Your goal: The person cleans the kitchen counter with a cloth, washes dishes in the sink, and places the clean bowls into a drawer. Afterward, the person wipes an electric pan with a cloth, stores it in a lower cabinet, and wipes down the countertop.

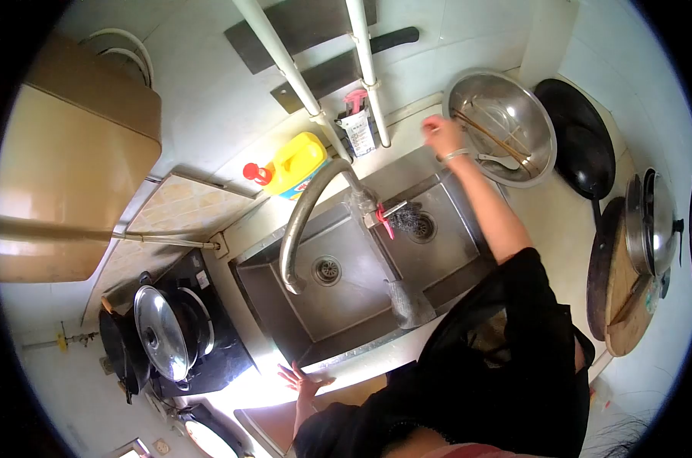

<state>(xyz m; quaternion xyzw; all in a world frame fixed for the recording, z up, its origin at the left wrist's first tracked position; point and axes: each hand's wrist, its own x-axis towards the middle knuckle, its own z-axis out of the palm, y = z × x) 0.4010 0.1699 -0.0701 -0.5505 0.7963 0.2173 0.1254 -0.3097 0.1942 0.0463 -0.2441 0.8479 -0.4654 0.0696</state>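
Head view: the steel bowl [538, 114] stands on the counter past the far right corner of the sink, with wooden chopsticks [489, 136] and a pale spoon [499, 161] lying in it. My right hand [443, 139] is just beside the bowl's left rim, fingers curled in; I cannot tell whether anything is pinched between them, or whether I touch the rim. Against the bowl's right side sits a black pan [567, 111]. Nearer to me is the double sink [346, 304]; a dark scrubber [409, 220] lies by the drain of its right basin, and a grey cloth [409, 305] drapes over the divider's near end. The faucet [291, 237] arches over the left basin. Behind it stands a yellow jug [299, 162] with a red cap. My left hand [304, 380] is at the counter's front edge, fingers spread wide and holding nothing.
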